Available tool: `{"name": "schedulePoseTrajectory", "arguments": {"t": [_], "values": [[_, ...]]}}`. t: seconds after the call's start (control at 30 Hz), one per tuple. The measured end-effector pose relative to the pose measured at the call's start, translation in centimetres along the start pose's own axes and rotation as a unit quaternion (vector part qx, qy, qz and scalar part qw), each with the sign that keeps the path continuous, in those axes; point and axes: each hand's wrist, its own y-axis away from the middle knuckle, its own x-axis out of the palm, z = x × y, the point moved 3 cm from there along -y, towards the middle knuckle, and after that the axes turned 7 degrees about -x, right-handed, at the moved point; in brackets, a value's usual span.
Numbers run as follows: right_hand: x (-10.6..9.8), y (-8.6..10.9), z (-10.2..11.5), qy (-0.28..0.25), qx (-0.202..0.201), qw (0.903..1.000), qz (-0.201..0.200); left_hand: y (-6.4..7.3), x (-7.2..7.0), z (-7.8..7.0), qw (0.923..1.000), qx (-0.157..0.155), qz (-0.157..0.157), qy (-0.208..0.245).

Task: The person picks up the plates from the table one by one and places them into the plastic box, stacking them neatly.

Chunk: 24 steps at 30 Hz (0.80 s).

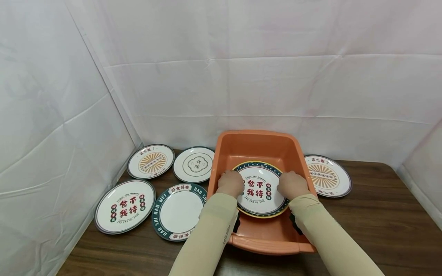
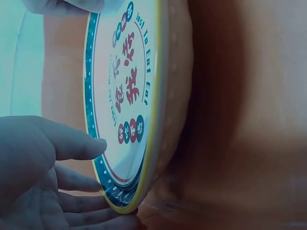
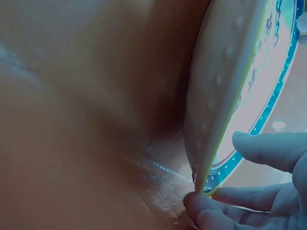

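Note:
Both hands hold a round plate inside an orange plastic basin. Red characters mark its white middle, and a dotted green border with a yellow edge runs around it. My left hand grips the left side; in the left wrist view its thumb lies over the rim, with the other fingers at the outer edge. On the opposite side, my right hand pinches the rim, its thumb above and fingertips beneath. Both wrist views show the plate's pale underside over the basin's shadowed floor.
Left of the basin lie several plates: a sunburst plate, a white plate with black characters, a red-character plate and a green-rimmed plate. Another sunburst plate is right of it on the wooden table. White cloth hangs behind.

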Motion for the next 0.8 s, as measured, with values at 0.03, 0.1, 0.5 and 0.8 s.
{"name": "schedulePoseTrajectory", "arguments": {"t": [0.03, 0.1, 0.5, 0.8], "values": [[-0.1, 0.1, 0.0, 0.004, -0.005, 1.0000, 0.000, 0.0, 0.0, -0.1, 1.0000, 0.000, 0.003, 0.003], [-0.4, 0.2, -0.1, 0.010, -0.012, 0.9999, -0.002, -0.1, -0.1, -0.2, 1.0000, 0.004, 0.004, 0.006], [-1.3, 0.6, -0.4, 0.018, -0.003, 0.9998, -0.010, 0.0, -0.5, -0.7, 0.9995, 0.010, 0.003, 0.029], [-1.6, 0.6, -0.7, 0.008, 0.001, 0.9996, -0.026, 0.0, -1.0, -0.9, 0.9999, 0.006, -0.005, 0.009]]}}
